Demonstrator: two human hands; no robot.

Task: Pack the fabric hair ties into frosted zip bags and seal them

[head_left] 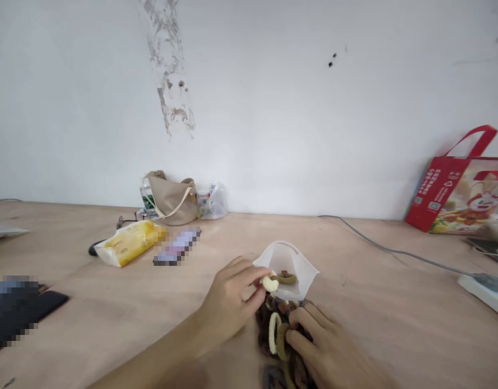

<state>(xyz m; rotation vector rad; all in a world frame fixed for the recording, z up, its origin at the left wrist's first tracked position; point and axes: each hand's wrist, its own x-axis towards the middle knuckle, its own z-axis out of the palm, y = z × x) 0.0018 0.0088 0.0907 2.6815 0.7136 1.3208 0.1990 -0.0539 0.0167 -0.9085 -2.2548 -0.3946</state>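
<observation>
My left hand (pixel 237 296) is closed in a pinch on a cream fuzzy hair tie (pixel 270 284), at the near left edge of a white frosted bag (pixel 301 273). The bag lies with its mouth toward me, and an olive hair tie (pixel 287 279) and a brown one show inside. Below the bag is a pile of dark brown hair ties (pixel 264 329), with a cream ring (pixel 272 334) on top. My right hand (pixel 324 337) rests over the pile, thumb and fingers closed on an olive ring (pixel 281 341). Part of the pile is hidden under that hand.
To the left lie a yellow tissue pack (pixel 131 242), a phone (pixel 178 246) and a black flat item (pixel 38 319). A beige handbag (pixel 173 200) and a clear plastic bag (pixel 216 202) stand by the wall. A grey cable (pixel 378 247) runs right, near a red bag (pixel 443 189) and a power strip (pixel 484 294).
</observation>
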